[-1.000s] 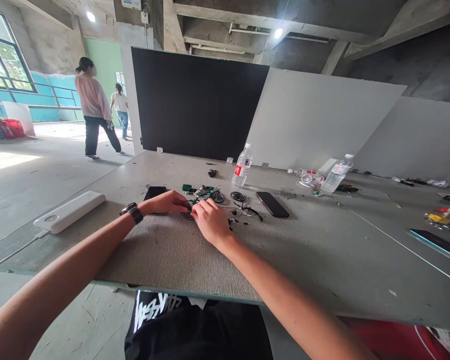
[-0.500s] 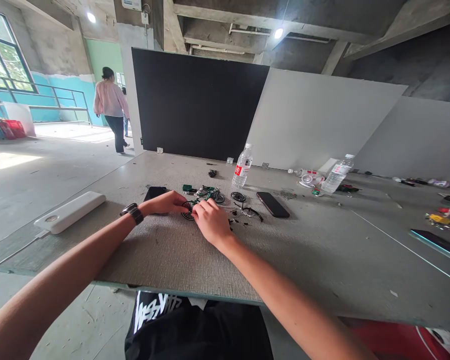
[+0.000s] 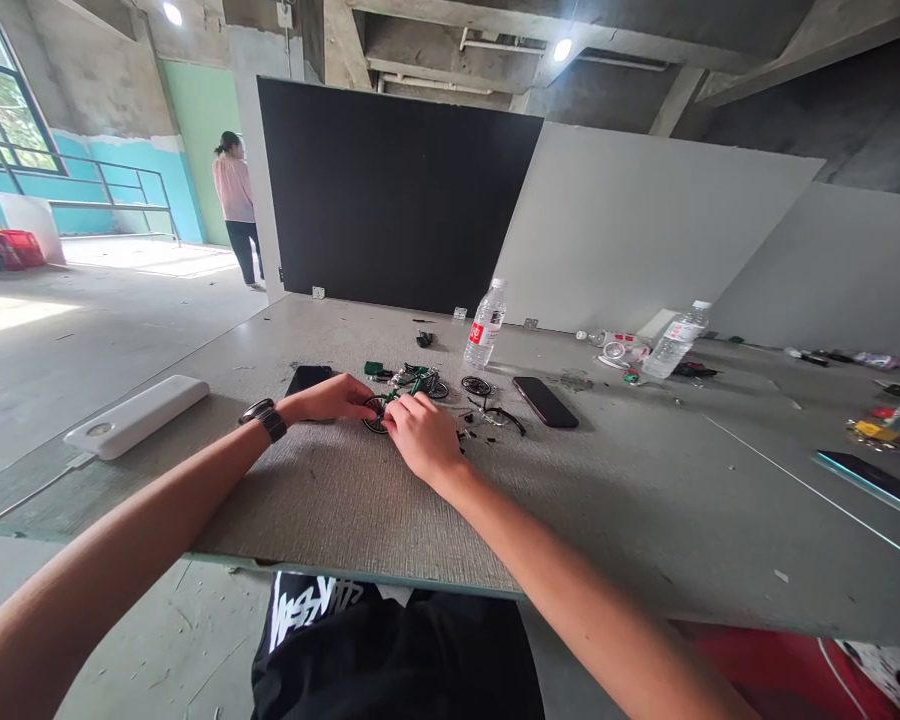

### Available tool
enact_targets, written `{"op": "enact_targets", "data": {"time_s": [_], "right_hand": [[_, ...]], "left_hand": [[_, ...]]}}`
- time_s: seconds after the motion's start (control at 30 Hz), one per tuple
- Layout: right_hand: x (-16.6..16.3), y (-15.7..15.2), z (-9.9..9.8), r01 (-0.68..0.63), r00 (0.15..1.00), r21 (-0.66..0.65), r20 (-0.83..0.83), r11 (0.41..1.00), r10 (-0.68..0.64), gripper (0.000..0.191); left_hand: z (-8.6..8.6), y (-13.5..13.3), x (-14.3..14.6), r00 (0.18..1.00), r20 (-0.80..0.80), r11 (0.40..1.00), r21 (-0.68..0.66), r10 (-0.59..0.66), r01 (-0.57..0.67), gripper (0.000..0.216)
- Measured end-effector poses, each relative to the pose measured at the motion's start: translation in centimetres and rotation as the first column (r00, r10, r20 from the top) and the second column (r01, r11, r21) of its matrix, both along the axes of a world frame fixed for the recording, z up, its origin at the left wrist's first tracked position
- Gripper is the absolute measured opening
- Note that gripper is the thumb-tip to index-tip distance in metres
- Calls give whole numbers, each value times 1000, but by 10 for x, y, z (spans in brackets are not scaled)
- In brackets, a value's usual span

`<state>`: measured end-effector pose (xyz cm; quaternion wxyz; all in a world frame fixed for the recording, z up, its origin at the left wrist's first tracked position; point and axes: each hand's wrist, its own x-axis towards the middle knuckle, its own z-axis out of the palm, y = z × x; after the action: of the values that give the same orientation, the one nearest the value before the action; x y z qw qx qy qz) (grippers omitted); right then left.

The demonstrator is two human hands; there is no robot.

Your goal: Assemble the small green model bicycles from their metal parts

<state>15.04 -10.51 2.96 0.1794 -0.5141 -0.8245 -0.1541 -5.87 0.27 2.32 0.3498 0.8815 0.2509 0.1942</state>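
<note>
A small green-framed model bicycle (image 3: 375, 413) with a black spoked wheel is held between my two hands just above the table. My left hand (image 3: 337, 397), with a dark watch at the wrist, pinches it by the wheel from the left. From the right, my right hand (image 3: 423, 430) closes its fingers on the frame and hides much of it. Just behind lies a second cluster of green bicycle parts (image 3: 418, 381). A loose black wheel (image 3: 476, 386) and a curved black part (image 3: 506, 419) lie right of my hands, among small dark bits.
A dark phone (image 3: 545, 402) lies to the right, a black flat object (image 3: 310, 379) behind my left hand. Water bottles (image 3: 486, 325) (image 3: 676, 340) stand farther back. A white power bank (image 3: 139, 416) with a cable lies left. A black panel (image 3: 397, 200) borders the table's back; a person (image 3: 236, 205) stands beyond.
The person in the background has moved right, partly behind the pillar. My hands keep nearly the same hold on the model bicycle, and the view has shifted slightly.
</note>
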Motion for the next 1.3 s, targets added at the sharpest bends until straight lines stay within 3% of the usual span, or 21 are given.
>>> {"op": "enact_targets", "data": {"time_s": [0.3,0.37,0.43,0.5,0.57,0.63,0.73,0.83,0.97,1.3], "right_hand": [[0,1,3,-13,1000,-31,-22,999,12,17],[0,-3,7,-17,997,-64,-74,998,12,11],[-4,-14,11,-37,979,-156,-206,987,5,24],[-10,-31,10,-145,898,-349,-439,926,-25,41],[-19,-51,5,-367,744,-502,-664,783,-77,63],[-29,-68,-2,-506,568,-524,-800,685,-192,85],[-40,-80,-8,-601,312,-500,-865,623,-393,94],[-43,-78,-6,-621,168,-484,-851,616,-498,98],[-40,-71,-1,-612,53,-447,-846,652,-530,104],[-46,-63,-11,-500,-17,-480,-827,721,-562,96]], "left_hand": [[0,0,1,998,34,998,32,-53,52,29],[1,-1,2,998,30,998,32,-62,61,28],[3,-3,2,998,17,998,35,-53,53,29],[4,-4,2,999,-3,999,36,-36,36,31],[5,-5,2,1000,-16,999,32,-23,24,33],[5,-5,1,1000,-11,999,32,-24,24,33],[5,-5,1,999,6,997,55,-46,45,31],[6,-5,1,998,-1,997,51,-57,57,30],[8,-6,1,997,-8,997,10,-79,79,29],[5,-6,0,994,38,994,54,-100,98,27]]}}
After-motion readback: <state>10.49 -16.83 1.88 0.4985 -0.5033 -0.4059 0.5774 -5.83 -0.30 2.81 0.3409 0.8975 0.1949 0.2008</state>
